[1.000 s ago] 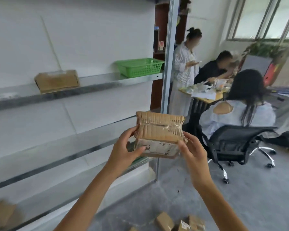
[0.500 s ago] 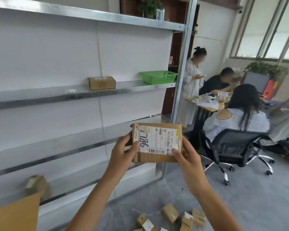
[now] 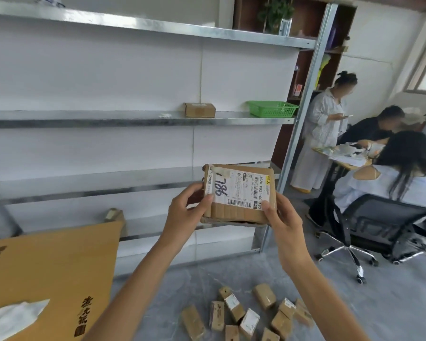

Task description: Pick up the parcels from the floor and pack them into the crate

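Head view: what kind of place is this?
Probably a parcel sorting or pickup room sharing space with an office. Cues: metal shelving along the wall, small cardboard parcels on the floor plus a labelled held parcel, and people at a desk.

An office that doubles as a parcel room.
Beyond the left hand (image 3: 185,215) grey metal shelving (image 3: 138,119) lines a white wall, carrying a small cardboard box (image 3: 199,110) and a green basket (image 3: 272,109). Well to the right of the right hand (image 3: 280,217), people sit on swivel chairs (image 3: 379,217) round a bench (image 3: 342,158) strewn with papers. Both hands grip a parcel (image 3: 239,193) bearing a barcoded shipping label. More small parcels (image 3: 249,318) lie on the grey floor (image 3: 391,303) below the hands. A large printed carton (image 3: 54,267) stands left of the left hand.
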`<state>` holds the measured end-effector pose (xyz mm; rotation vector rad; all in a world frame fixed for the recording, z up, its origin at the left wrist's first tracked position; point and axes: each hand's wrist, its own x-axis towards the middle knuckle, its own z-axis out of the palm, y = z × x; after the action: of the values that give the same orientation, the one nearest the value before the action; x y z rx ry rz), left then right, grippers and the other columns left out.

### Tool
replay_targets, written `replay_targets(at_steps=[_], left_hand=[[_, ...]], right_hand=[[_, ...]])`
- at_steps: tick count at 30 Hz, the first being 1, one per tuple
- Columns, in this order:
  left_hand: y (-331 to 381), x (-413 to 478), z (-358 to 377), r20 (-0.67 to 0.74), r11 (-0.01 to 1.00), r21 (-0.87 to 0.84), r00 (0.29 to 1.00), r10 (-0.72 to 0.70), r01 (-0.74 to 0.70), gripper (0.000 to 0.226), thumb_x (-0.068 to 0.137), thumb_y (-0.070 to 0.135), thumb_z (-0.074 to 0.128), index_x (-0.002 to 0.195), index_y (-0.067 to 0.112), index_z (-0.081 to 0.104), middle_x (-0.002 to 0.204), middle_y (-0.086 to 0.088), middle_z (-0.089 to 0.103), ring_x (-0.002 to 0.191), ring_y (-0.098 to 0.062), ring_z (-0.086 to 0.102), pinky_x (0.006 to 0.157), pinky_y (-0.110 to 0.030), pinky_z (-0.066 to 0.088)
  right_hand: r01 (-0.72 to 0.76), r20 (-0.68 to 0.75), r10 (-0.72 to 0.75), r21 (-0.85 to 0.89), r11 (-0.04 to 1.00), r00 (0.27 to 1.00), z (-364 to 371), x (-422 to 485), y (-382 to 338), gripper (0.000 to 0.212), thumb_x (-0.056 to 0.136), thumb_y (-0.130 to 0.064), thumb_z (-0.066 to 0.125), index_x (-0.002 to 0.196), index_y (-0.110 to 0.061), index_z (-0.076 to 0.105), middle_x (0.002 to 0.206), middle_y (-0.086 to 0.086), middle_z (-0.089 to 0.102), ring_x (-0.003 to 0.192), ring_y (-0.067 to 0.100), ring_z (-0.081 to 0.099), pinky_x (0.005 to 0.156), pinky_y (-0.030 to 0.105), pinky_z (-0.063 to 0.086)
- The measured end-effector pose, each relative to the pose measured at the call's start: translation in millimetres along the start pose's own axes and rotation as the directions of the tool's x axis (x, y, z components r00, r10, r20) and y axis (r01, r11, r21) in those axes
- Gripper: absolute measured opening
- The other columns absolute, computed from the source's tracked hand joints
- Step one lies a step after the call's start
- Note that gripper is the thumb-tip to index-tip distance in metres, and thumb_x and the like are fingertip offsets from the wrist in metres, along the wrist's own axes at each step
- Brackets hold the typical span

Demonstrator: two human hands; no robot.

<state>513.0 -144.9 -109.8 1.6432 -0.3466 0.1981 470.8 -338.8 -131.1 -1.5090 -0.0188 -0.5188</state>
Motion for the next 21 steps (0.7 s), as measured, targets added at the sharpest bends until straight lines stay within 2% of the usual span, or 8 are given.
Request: replay_targets(at_steps=[6, 11, 17, 21], left_hand=[[11.3, -79.3, -34.8, -0.116, 0.996, 0.077, 0.993, -0.028, 0.037, 0.02, 0.089, 0.018, 0.062, 0.108, 0.02, 0.066, 0.101, 0.011, 0.07, 0.089, 0.005, 0.063, 0.072, -0.01, 0.049], [15.8, -145.2, -78.3, -0.216, 0.988, 0.134, 0.976, -0.044, 0.074, 0.021, 0.088, 0.012, 0.062, 0.109, 0.013, 0.067, 0.097, 0.008, 0.07, 0.081, 0.006, 0.062, 0.07, -0.01, 0.047], [25.2, -211.9, -128.6, -0.295, 0.978, 0.165, 0.953, -0.073, 0.126, 0.02, 0.09, 0.019, 0.059, 0.11, 0.021, 0.064, 0.103, 0.011, 0.069, 0.09, 0.005, 0.062, 0.076, -0.012, 0.05], [34.0, -262.7, -183.3, -0.284, 0.963, 0.201, 0.951, -0.119, 0.18, 0.027, 0.087, 0.029, 0.063, 0.113, 0.023, 0.06, 0.107, 0.014, 0.067, 0.098, 0.0, 0.061, 0.083, -0.023, 0.053]], right_hand=[[-0.077, 0.123, 0.075, 0.018, 0.997, 0.99, 14.0, -66.4, -5.8, 0.036, 0.093, -0.023, 0.055, 0.129, -0.021, 0.057, 0.115, -0.008, 0.068, 0.106, 0.006, 0.063, 0.08, 0.014, 0.051], [-0.096, 0.215, 0.1, -0.026, 0.995, 0.972, 40.2, -124.8, -11.2, 0.036, 0.094, -0.024, 0.055, 0.13, -0.022, 0.058, 0.116, -0.008, 0.068, 0.107, 0.007, 0.063, 0.083, 0.019, 0.053], [-0.129, 0.269, 0.127, -0.011, 0.992, 0.955, 89.1, -193.5, -24.5, 0.03, 0.094, -0.028, 0.054, 0.124, -0.031, 0.058, 0.113, -0.014, 0.068, 0.106, 0.004, 0.062, 0.077, 0.013, 0.051], [-0.15, 0.267, 0.149, -0.017, 0.989, 0.952, 130.7, -252.0, -32.9, 0.032, 0.093, -0.03, 0.055, 0.125, -0.03, 0.058, 0.114, -0.01, 0.068, 0.107, 0.006, 0.061, 0.082, 0.017, 0.053]])
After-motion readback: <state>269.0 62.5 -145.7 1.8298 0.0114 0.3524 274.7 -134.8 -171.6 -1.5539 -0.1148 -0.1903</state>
